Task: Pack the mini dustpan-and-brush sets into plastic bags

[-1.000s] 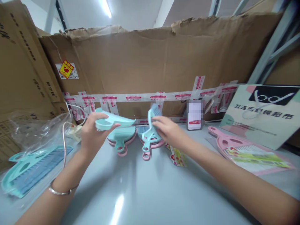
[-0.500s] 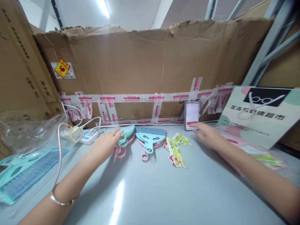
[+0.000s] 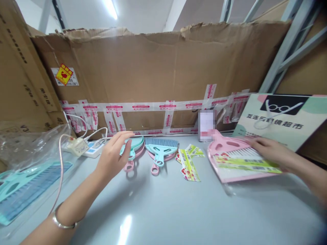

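Observation:
My right hand [image 3: 272, 153] grips the edge of a pink dustpan and brush set [image 3: 227, 144]. The set is in clear plastic with a yellow-green label strip [image 3: 245, 162] across it, tilted above the table at the right. My left hand [image 3: 114, 154] is held up with fingers stretched and thumb apart, holding nothing. It partly covers a small teal dustpan [image 3: 138, 143], which lies over a pink one. To its right, a teal brush [image 3: 161, 149] with blue bristles rests on another pink piece. Two printed cards [image 3: 189, 165] lie crossed beside it.
A phone [image 3: 206, 124] leans against a large cardboard box [image 3: 143, 68] at the back. A paper bag [image 3: 281, 112] stands at the right. On the left are a power strip [image 3: 93, 149], a charging cable [image 3: 60, 166] and a bagged teal brush set [image 3: 30, 183].
My right hand has moved from the phone to the pink set and lifted it leftward off the table. My left hand has come away from the teal dustpan, fingers now spread.

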The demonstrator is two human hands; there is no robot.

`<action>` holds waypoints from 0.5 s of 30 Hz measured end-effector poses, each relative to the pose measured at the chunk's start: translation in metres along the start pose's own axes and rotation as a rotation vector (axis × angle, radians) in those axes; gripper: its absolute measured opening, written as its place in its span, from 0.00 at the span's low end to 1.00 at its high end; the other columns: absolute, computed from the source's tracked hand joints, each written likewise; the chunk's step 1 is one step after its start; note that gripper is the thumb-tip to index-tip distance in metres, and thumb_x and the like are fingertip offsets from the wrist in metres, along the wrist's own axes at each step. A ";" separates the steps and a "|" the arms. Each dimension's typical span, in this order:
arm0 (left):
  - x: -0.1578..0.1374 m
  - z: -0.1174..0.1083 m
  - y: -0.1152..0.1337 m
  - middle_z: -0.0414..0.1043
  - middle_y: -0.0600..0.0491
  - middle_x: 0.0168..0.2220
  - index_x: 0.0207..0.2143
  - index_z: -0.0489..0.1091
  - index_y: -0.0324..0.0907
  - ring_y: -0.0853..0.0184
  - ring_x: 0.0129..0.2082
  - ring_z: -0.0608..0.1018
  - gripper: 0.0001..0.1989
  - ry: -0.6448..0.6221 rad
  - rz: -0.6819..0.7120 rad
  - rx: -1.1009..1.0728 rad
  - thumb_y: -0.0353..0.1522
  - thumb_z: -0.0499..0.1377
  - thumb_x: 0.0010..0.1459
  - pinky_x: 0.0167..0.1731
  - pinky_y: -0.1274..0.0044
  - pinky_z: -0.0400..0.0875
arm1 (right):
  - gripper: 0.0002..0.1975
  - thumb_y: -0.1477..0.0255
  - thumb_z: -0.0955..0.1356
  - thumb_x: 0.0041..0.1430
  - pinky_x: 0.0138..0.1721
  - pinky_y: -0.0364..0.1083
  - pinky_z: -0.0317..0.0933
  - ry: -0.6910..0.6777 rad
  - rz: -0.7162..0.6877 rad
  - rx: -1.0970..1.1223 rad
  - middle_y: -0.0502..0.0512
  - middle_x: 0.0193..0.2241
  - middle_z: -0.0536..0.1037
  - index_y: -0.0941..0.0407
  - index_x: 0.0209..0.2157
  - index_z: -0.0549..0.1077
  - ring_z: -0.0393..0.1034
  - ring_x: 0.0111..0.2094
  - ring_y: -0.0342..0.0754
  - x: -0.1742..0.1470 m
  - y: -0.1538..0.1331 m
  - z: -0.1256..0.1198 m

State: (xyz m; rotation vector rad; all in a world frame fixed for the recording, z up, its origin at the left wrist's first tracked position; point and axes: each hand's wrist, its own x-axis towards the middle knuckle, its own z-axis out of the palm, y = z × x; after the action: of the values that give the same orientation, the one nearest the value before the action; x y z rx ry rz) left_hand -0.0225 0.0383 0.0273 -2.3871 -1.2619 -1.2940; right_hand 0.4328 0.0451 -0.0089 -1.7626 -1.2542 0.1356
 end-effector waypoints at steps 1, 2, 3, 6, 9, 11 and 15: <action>0.000 0.002 0.008 0.70 0.46 0.43 0.42 0.67 0.41 0.62 0.40 0.74 0.12 -0.044 -0.100 -0.116 0.34 0.49 0.58 0.39 0.70 0.70 | 0.08 0.65 0.67 0.46 0.27 0.49 0.55 -0.124 0.076 -0.021 0.62 0.25 0.76 0.54 0.20 0.75 0.68 0.23 0.48 -0.005 -0.023 0.006; -0.001 0.005 0.016 0.70 0.46 0.42 0.44 0.65 0.41 0.63 0.37 0.75 0.14 -0.120 -0.220 -0.256 0.36 0.49 0.58 0.35 0.71 0.72 | 0.10 0.64 0.66 0.47 0.27 0.49 0.55 -0.174 0.131 -0.022 0.60 0.24 0.76 0.54 0.21 0.74 0.67 0.23 0.48 -0.011 -0.046 0.015; -0.002 0.009 0.024 0.69 0.46 0.44 0.48 0.62 0.42 0.63 0.35 0.75 0.18 -0.214 -0.349 -0.416 0.38 0.50 0.58 0.30 0.72 0.73 | 0.10 0.63 0.65 0.48 0.27 0.48 0.56 -0.272 0.083 0.020 0.59 0.26 0.76 0.55 0.24 0.74 0.67 0.25 0.48 -0.017 -0.069 0.026; -0.006 0.020 0.039 0.63 0.44 0.52 0.58 0.45 0.50 0.64 0.33 0.77 0.31 -0.469 -0.680 -0.877 0.42 0.53 0.55 0.24 0.73 0.74 | 0.11 0.63 0.65 0.49 0.26 0.45 0.56 -0.390 -0.040 0.119 0.53 0.23 0.74 0.54 0.21 0.72 0.65 0.25 0.47 -0.035 -0.129 0.070; -0.009 0.026 0.037 0.66 0.47 0.50 0.57 0.46 0.53 0.65 0.33 0.77 0.33 -0.440 -0.817 -1.096 0.40 0.59 0.51 0.24 0.77 0.74 | 0.11 0.63 0.66 0.49 0.25 0.44 0.56 -0.509 -0.145 0.295 0.51 0.20 0.72 0.55 0.20 0.71 0.64 0.23 0.46 -0.049 -0.166 0.115; -0.010 0.026 0.029 0.71 0.50 0.43 0.52 0.55 0.49 0.66 0.34 0.77 0.28 -0.311 -0.849 -1.122 0.37 0.61 0.49 0.26 0.79 0.72 | 0.13 0.60 0.65 0.50 0.27 0.45 0.58 -0.504 -0.169 0.372 0.52 0.22 0.72 0.55 0.22 0.71 0.65 0.25 0.47 -0.055 -0.176 0.131; -0.007 0.022 0.014 0.69 0.60 0.23 0.42 0.58 0.47 0.73 0.16 0.71 0.20 -0.115 -0.972 -1.045 0.37 0.61 0.48 0.11 0.86 0.59 | 0.13 0.60 0.63 0.53 0.41 0.46 0.58 -0.191 -0.241 0.494 0.53 0.34 0.71 0.55 0.31 0.68 0.64 0.37 0.47 -0.072 -0.169 0.131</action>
State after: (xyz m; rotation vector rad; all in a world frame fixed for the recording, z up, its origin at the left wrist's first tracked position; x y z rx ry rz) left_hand -0.0004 0.0363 0.0119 -2.3938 -2.3831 -2.6303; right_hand 0.2104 0.0761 0.0128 -1.1875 -1.4152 0.4423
